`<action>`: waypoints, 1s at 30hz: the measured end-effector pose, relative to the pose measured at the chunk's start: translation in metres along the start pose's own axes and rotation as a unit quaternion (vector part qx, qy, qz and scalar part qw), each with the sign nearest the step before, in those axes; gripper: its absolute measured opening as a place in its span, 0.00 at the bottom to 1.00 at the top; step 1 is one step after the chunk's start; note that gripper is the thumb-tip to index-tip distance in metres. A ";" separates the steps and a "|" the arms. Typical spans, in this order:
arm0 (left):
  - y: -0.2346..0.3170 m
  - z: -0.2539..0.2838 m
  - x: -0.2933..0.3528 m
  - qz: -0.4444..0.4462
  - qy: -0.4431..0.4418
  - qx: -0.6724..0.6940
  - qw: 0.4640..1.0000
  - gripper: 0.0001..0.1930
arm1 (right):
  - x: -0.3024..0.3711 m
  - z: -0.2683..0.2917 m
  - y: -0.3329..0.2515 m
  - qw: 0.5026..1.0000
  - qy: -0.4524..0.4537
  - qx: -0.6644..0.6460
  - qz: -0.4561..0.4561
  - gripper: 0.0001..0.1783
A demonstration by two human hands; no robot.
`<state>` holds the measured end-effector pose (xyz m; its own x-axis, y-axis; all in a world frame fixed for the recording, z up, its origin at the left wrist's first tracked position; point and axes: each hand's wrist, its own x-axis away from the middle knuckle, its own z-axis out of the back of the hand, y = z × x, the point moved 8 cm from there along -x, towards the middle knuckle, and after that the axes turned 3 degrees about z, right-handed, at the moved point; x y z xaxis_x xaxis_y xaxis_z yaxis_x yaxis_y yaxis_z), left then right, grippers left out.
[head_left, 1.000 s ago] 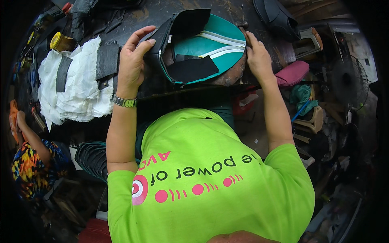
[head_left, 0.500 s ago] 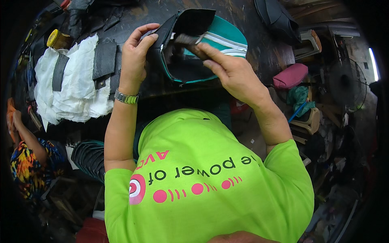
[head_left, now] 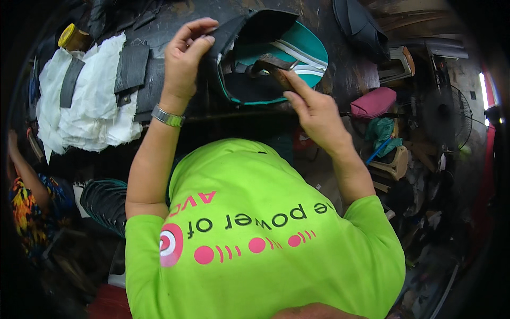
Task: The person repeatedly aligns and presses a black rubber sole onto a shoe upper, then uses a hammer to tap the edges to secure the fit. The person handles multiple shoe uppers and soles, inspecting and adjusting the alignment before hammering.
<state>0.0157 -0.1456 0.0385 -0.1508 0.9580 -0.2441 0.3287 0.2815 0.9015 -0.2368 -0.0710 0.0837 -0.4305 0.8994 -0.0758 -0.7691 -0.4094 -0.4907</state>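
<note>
On the dark workbench lies an open bag-like piece, teal with white stripes and a black lining. Its black flap rises at the left, pinched between the thumb and fingers of my left hand. My right hand grips the handle of a dark, worn hammer with a curved head. That head is over the piece's open inside, close to its near side. I cannot tell whether it touches the lining.
White cloth sheets with black strips lie at the left beside a yellow-lidded jar. Black cut pieces sit at the far right of the bench. A pink pouch, stools and a fan stand right; another person's arm shows left.
The hammer has moved right and down within the open piece, with its head turned. My left hand has kept its pinch on the flap. The whole view has shifted slightly.
</note>
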 end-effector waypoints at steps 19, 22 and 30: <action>-0.005 -0.025 -0.002 -0.159 -0.062 -0.119 0.978 0.09 | 0.031 0.027 0.012 0.983 0.133 -0.125 -0.003 0.26; -0.008 -0.024 -0.005 -0.156 -0.087 -0.106 0.978 0.10 | 0.035 0.026 0.001 0.970 0.143 -0.188 0.064 0.28; -0.013 -0.022 -0.007 -0.145 -0.139 -0.106 0.974 0.12 | 0.040 0.007 -0.003 0.970 0.086 -0.208 0.090 0.25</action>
<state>-0.0078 -0.1570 0.0362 0.0588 0.8266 -0.5597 0.1059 0.5523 0.8269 -0.2553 -0.0354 0.0881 -0.4282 0.8457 -0.3184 -0.4161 -0.4973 -0.7613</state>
